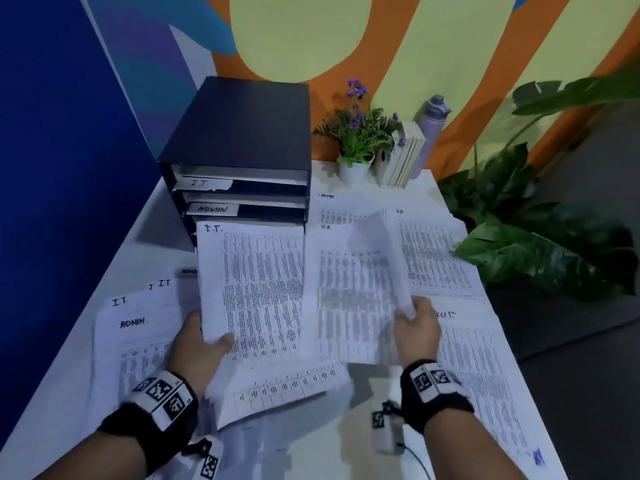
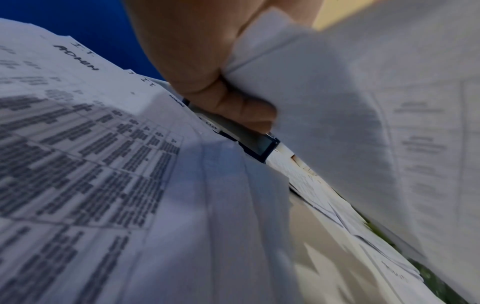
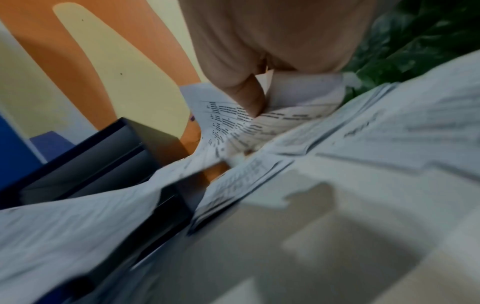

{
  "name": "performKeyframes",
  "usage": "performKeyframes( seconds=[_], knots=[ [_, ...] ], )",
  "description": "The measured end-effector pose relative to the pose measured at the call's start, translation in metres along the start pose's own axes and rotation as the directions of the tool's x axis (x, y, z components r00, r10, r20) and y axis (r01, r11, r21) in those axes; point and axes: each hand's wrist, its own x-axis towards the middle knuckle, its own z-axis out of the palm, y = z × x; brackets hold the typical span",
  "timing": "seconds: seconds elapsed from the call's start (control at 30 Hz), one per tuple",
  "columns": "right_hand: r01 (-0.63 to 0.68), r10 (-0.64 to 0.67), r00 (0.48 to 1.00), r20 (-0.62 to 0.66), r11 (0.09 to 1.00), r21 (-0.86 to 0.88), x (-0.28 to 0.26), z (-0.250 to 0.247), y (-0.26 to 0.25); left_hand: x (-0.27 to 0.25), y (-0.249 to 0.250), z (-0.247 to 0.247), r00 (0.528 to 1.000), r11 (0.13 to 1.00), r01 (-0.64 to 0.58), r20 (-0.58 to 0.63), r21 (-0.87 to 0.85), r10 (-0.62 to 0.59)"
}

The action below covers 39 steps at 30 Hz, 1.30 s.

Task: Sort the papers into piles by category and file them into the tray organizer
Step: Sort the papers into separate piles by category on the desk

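1. Two bare forearms are seen in the head view, with no sleeves on them.
2. A black wrist strap (image 1: 152, 424) is worn just behind the left hand (image 1: 197, 351).
3. A white band (image 1: 162, 396) printed with square black-and-white coded markers is fixed across that strap.
4. A further coded tag (image 1: 209, 467) is seen below the left wrist.
5. A matching black strap (image 1: 440, 400) is worn behind the right hand (image 1: 417, 327), with a white marker band (image 1: 431, 377) on top.
6. A small grey unit (image 1: 386, 431) with its own coded marker is attached at the inner side of the right wrist.
7. A thin black cable (image 1: 417, 459) is led out of that unit.
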Motion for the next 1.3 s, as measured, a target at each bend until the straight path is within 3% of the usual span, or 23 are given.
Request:
performKeyframes(
  seconds=[0.17,0.33,0.47,0.57,0.7,0.77,0.83,0.9,1.03,1.13,1.2,1.27,1.3],
  knots=[
    [0.002,0.003,0.993,-0.117,0.999,0.036,0.073,-0.047,-0.004,-0.02,0.011,0.033,0.999,0.999,0.032,0.033,0.003,-0.032],
    [0.099,-0.12,0.981,-0.154,0.985,-0.139,0.148,-0.073,0.003,-0.033,0.021,0.058,0.999,0.998,0.041,0.0,0.052,-0.041],
    [0.209,-0.248,0.967,-0.049,0.893,-0.399,0.195,-0.083,0.019,-0.035,0.024,0.07,0.999,0.991,0.046,-0.024,0.126,-0.043],
    [0.198,-0.217,0.976,0.022,0.839,-0.506,0.214,-0.081,0.028,-0.035,0.022,0.076,0.996,0.984,0.083,-0.044,0.155,-0.077],
    [0.176,-0.219,0.975,0.043,0.635,-0.752,0.215,-0.065,0.035,-0.037,0.026,0.082,0.992,0.986,0.117,-0.065,0.117,-0.109],
    [0.274,-0.23,0.958,0.172,0.554,-0.786,0.211,-0.05,0.039,-0.04,0.032,0.087,0.992,0.987,0.107,-0.079,0.124,-0.097],
    [0.416,-0.226,0.909,0.35,0.46,-0.785,0.203,-0.032,0.048,-0.041,0.036,0.09,0.992,0.988,0.108,-0.074,0.109,-0.1],
    [0.472,-0.195,0.881,0.43,0.41,-0.781,0.2,-0.02,0.055,-0.042,0.04,0.092,0.993,0.991,0.097,-0.07,0.094,-0.091],
    [0.428,-0.044,0.881,0.471,0.5,-0.753,0.207,-0.021,0.05,-0.044,0.045,0.091,0.993,0.99,0.099,-0.076,0.099,-0.091],
    [0.424,-0.086,0.869,0.487,0.636,-0.645,0.199,-0.021,0.031,-0.046,0.046,0.091,0.993,0.99,0.087,-0.091,0.112,-0.077],
    [0.399,-0.128,0.832,0.54,0.814,-0.422,0.177,-0.019,0.012,-0.046,0.047,0.09,0.992,0.989,0.088,-0.104,0.117,-0.076],
    [0.201,-0.076,0.785,0.615,0.97,-0.137,0.145,-0.018,-0.006,-0.044,0.045,0.087,0.99,0.99,0.091,-0.121,0.105,-0.078],
    [0.08,-0.042,0.747,0.663,0.996,-0.028,0.127,-0.018,-0.011,-0.044,0.044,0.086,0.988,0.991,0.095,-0.127,0.093,-0.083]
  ],
)
